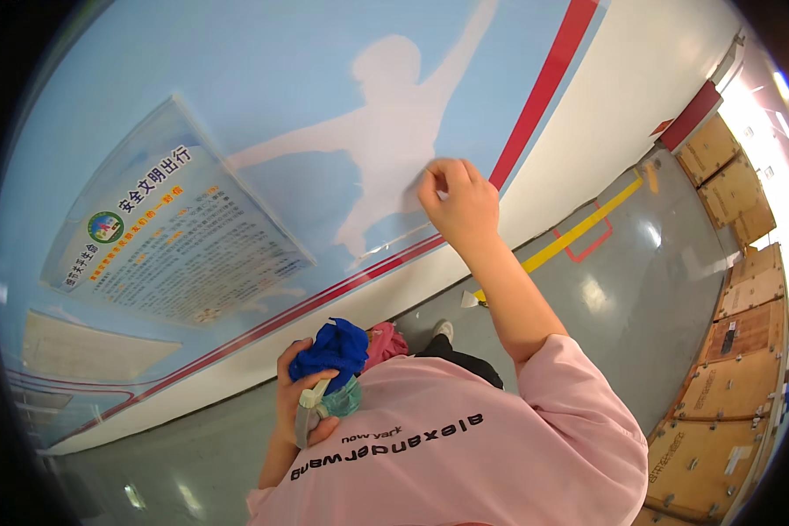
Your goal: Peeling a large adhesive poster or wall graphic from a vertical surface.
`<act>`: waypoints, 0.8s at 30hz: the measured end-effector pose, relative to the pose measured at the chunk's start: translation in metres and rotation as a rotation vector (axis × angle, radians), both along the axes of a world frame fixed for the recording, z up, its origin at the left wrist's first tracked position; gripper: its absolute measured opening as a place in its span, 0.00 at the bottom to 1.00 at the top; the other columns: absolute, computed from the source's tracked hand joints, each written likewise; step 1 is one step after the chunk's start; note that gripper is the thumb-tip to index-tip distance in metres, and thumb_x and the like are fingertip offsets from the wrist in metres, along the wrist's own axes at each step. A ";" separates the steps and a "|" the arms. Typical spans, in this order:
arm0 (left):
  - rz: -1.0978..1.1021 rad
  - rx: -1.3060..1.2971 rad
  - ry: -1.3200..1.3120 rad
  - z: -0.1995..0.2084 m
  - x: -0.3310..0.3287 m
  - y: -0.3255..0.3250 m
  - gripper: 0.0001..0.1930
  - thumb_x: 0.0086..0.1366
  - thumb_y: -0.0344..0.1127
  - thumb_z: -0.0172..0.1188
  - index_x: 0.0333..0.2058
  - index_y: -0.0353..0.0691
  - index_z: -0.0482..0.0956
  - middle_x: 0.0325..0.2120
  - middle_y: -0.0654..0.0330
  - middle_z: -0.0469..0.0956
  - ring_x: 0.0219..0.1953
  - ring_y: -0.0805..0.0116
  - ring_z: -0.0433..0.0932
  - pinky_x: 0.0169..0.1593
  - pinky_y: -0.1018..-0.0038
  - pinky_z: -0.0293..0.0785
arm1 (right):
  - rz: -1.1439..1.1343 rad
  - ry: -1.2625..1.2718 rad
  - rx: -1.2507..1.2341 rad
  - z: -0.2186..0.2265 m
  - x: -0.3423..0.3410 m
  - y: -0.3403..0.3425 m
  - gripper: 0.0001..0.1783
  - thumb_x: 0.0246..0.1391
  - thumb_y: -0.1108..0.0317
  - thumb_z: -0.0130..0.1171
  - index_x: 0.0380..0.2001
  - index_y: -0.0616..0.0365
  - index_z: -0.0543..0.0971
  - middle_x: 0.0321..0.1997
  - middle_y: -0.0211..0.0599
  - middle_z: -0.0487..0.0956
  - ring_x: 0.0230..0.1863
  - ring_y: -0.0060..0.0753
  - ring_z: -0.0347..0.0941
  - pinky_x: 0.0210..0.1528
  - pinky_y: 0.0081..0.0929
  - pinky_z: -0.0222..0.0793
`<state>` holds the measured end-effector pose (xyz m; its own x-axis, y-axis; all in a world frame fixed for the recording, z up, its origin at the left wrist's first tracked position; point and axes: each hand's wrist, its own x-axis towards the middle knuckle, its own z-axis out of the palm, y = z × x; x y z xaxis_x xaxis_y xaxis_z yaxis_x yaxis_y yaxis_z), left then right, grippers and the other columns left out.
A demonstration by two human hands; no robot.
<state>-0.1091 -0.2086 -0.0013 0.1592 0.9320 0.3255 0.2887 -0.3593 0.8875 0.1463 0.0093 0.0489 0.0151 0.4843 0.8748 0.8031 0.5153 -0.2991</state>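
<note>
- My left hand (287, 394) grasps a blue cloth (331, 349) and a green bundle (342, 399) before my chest.
- My right hand (463, 200) is raised at the wall (272, 53), fingers curled; I can't tell whether they pinch anything or touch it.
- Around it: a pale figure (394, 114), red stripes and a framed notice (184, 245).
- Below, grey floor (622, 307) with a yellow line (579, 230).
- Wooden crates (719, 386) line the right, cut off by the rim.
- Behind the blue cloth, something pink (386, 344) is partly hidden.
</note>
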 end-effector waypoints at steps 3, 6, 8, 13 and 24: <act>0.058 -0.018 0.015 -0.008 0.003 0.000 0.24 0.41 0.49 0.61 0.37 0.42 0.80 0.52 0.46 0.60 0.57 0.49 0.58 0.59 0.60 0.51 | 0.044 0.008 -0.059 -0.019 0.016 -0.003 0.07 0.37 0.75 0.59 0.21 0.54 0.71 0.18 0.28 0.71 0.16 0.29 0.69 0.15 0.21 0.63; 0.063 -0.015 0.008 0.004 0.007 0.000 0.24 0.42 0.50 0.62 0.37 0.42 0.80 0.52 0.45 0.60 0.57 0.48 0.59 0.59 0.60 0.51 | 0.097 0.033 -0.060 -0.020 0.015 -0.006 0.07 0.38 0.74 0.60 0.21 0.54 0.71 0.18 0.28 0.72 0.16 0.28 0.70 0.15 0.21 0.64; 0.023 0.009 -0.008 0.008 0.008 0.003 0.25 0.42 0.51 0.62 0.38 0.42 0.79 0.52 0.45 0.60 0.57 0.48 0.59 0.58 0.60 0.52 | 0.069 0.055 0.002 -0.012 0.004 -0.005 0.07 0.38 0.74 0.60 0.21 0.54 0.71 0.19 0.28 0.72 0.17 0.26 0.71 0.16 0.21 0.64; -0.020 -0.001 0.010 0.004 0.006 0.009 0.25 0.42 0.50 0.63 0.38 0.41 0.79 0.52 0.44 0.60 0.57 0.48 0.59 0.58 0.59 0.52 | 0.025 0.013 -0.097 -0.013 0.003 -0.004 0.07 0.38 0.73 0.60 0.21 0.54 0.71 0.19 0.29 0.73 0.17 0.28 0.71 0.16 0.23 0.65; -0.048 -0.004 0.023 0.003 0.005 0.015 0.25 0.40 0.48 0.63 0.38 0.41 0.79 0.52 0.44 0.60 0.57 0.48 0.59 0.59 0.60 0.51 | 0.163 0.109 -0.080 -0.009 -0.009 -0.017 0.07 0.37 0.74 0.59 0.22 0.54 0.72 0.19 0.31 0.74 0.16 0.32 0.71 0.18 0.25 0.67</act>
<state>-0.1040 -0.1932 0.0016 0.2118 0.9244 0.3174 0.2917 -0.3697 0.8822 0.1377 -0.0072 0.0397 0.0232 0.5560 0.8308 0.6713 0.6072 -0.4251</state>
